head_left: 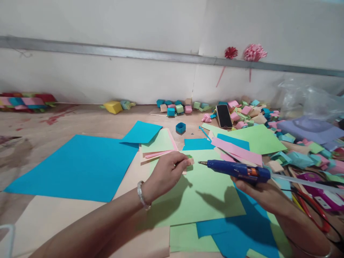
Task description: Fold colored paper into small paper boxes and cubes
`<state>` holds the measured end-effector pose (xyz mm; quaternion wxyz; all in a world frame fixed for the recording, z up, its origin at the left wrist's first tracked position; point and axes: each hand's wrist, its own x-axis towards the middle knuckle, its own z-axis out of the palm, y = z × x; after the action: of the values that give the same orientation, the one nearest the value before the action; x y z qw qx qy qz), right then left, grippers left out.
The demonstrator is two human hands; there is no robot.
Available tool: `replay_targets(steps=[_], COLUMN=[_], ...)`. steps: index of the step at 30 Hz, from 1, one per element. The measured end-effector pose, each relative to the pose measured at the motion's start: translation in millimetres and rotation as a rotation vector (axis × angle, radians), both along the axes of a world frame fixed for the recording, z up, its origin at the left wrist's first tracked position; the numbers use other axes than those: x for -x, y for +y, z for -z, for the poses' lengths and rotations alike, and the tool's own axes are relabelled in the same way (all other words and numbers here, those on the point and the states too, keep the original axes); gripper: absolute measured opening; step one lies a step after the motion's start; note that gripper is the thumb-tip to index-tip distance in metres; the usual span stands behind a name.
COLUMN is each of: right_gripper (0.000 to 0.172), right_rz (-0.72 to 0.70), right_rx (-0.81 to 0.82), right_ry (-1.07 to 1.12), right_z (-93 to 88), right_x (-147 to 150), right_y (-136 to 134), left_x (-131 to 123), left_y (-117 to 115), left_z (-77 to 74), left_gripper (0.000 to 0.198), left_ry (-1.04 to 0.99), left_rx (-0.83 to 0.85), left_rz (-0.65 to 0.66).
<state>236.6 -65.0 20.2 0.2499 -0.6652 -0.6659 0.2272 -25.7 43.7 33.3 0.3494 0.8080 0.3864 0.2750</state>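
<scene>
Near the middle of the view, my left hand (168, 173) is closed in a pinch on a small piece of folded paper (190, 161), peach with some green showing. My right hand (264, 195) is wrapped round a dark blue glue gun (233, 168), whose metal tip points left at the paper, a short gap apart. A clear glue stick (303, 181) sticks out of the gun's back end. Beneath both hands lies a light green sheet (209, 200), with their shadows on it. A small open blue paper box (181, 128) stands just beyond the left hand.
A large blue sheet (77, 168) lies at left. Folded paper cubes (178, 108) line the wall, and a heap of paper pieces (301, 159) fills the right side. There too are a phone (224, 116), orange-handled scissors (313, 211) and a purple power strip (319, 191).
</scene>
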Motion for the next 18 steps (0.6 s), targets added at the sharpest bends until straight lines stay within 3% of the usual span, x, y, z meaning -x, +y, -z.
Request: replay_targets(steps=[5,18], right_gripper=[0.042,0.034], right_rz=[-0.031,-0.045], right_rx=[0.008,-0.057], right_ry=[-0.013,0.074], right_z=[-0.1,-4.5], right_x=[6,14], right_y=[4,7], left_x=[-1,-1], left_y=[-3,-5], left_z=[3.0,4.2], left_gripper=[0.032,0.028], left_ry=[0.017,-0.03], left_rx=[0.017,0.008], left_rz=[0.073,0.095])
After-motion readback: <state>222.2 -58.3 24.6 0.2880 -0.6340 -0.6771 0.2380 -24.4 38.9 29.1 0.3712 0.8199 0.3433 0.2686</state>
